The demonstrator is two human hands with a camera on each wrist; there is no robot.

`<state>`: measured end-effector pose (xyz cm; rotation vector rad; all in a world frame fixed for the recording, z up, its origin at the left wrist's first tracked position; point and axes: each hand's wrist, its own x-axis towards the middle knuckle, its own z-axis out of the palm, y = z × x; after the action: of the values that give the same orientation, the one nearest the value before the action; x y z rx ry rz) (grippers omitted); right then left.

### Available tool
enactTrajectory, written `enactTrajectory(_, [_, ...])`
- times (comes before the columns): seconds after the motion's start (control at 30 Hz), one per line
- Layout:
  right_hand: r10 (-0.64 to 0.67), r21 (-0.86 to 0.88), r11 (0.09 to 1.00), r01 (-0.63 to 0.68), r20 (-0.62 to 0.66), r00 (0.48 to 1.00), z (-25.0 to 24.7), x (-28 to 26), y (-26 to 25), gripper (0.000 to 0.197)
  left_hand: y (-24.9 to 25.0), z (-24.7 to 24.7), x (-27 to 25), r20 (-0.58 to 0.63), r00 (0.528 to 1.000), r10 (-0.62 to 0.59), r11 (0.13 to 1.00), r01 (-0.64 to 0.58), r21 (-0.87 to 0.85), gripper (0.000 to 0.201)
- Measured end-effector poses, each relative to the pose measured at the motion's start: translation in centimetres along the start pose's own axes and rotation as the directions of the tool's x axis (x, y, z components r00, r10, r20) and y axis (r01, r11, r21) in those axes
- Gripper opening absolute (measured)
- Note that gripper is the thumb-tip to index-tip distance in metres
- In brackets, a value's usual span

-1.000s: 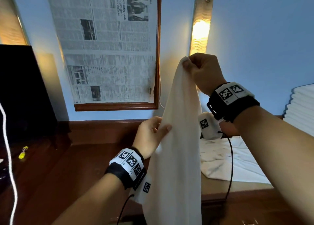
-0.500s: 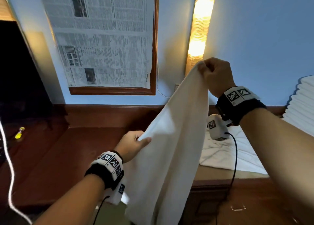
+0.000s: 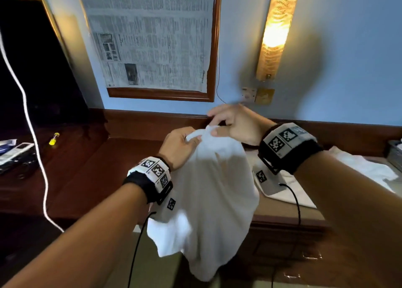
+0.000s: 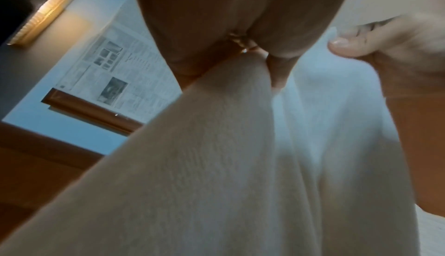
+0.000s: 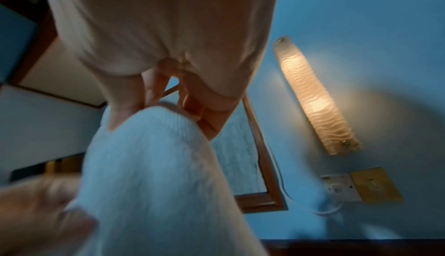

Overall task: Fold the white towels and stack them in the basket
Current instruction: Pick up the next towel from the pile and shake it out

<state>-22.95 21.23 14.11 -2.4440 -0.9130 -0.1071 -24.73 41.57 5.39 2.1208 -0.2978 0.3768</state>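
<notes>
A white towel (image 3: pixel 208 196) hangs doubled in the air in front of the dark wooden desk (image 3: pixel 91 170). Both hands meet at its top edge. My left hand (image 3: pixel 185 142) grips the gathered top from the left. My right hand (image 3: pixel 219 127) pinches the same edge between thumb and fingers. In the left wrist view the towel (image 4: pixel 216 165) drops from my fingers (image 4: pixel 279 69). In the right wrist view the towel (image 5: pixel 154 174) fills the middle below my fingers (image 5: pixel 154 90). Another white towel (image 3: pixel 365 168) lies crumpled on the surface at the right. No basket is in view.
A framed newspaper (image 3: pixel 152 37) and a lit wall lamp (image 3: pixel 276 29) hang on the blue wall, with a socket (image 3: pixel 249 95) below. A dark screen (image 3: pixel 37 66), a white cable (image 3: pixel 37 153), a remote (image 3: pixel 15 149) and a small yellow object (image 3: pixel 54 138) are at the left.
My right hand came down from head height to meet the left hand, bringing the two top corners of the towel together. The view tilted down towards the desk.
</notes>
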Motion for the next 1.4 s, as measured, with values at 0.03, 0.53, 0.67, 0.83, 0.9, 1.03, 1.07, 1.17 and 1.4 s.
enactTrajectory(0.03, [0.001, -0.026, 1.0, 0.001, 0.106, 0.994, 1.3, -0.2, 0.1, 0.017, 0.7, 0.0, 0.1, 0.006, 1.0, 0.013, 1.0, -0.013, -0.017, 0.021])
enactTrajectory(0.53, [0.026, -0.047, 0.997, -0.053, -0.454, 0.891, 1.6, 3.6, -1.2, 0.01, -10.6, 0.1, -10.3, 0.362, 0.903, -0.232, 0.944, 0.299, -0.14, 0.014])
enactTrajectory(0.67, [0.062, -0.085, 0.989, -0.121, -0.506, 0.861, 0.9, 4.8, -1.9, 0.019, -11.3, -1.0, -10.9, 0.278, 0.941, -0.194, 0.911, 0.277, -0.305, 0.019])
enactTrajectory(0.83, [0.142, -0.081, 0.968, -0.238, -0.606, 0.783, 0.6, 5.3, -1.7, 0.02, -12.7, -4.5, -10.7, 0.269, 0.922, -0.28, 0.932, 0.328, -0.154, 0.066])
enactTrajectory(0.9, [0.143, -0.119, 0.957, -0.266, -0.602, 0.785, 0.6, 5.0, -1.4, 0.02, -13.4, -6.2, -10.8, 0.253, 0.86, -0.444, 0.896, 0.422, 0.139, 0.072])
enactTrajectory(1.03, [0.119, -0.214, 0.934, -0.286, -0.57, 0.813, 2.0, 4.0, -0.7, 0.02, -13.4, -9.4, -9.8, -0.132, 0.863, -0.488, 0.734, 0.487, 0.472, 0.055])
enactTrajectory(1.07, [0.127, -0.227, 0.925, -0.304, -0.568, 0.813, 2.5, 3.7, -0.5, 0.02, -13.5, -9.9, -9.6, -0.157, 0.872, -0.464, 0.704, 0.471, 0.532, 0.049])
enactTrajectory(1.17, [0.165, -0.222, 0.911, -0.348, -0.577, 0.8, 3.7, 3.0, -0.4, 0.02, -14.6, -11.4, -9.2, -0.102, 0.853, -0.512, 0.599, 0.439, 0.67, 0.034])
enactTrajectory(1.4, [0.248, -0.143, 0.9, -0.412, -0.61, 0.752, 4.7, 1.9, -0.8, 0.015, -16.7, -13.6, -7.6, -0.294, 0.827, -0.479, 0.805, 0.548, 0.229, 0.04])
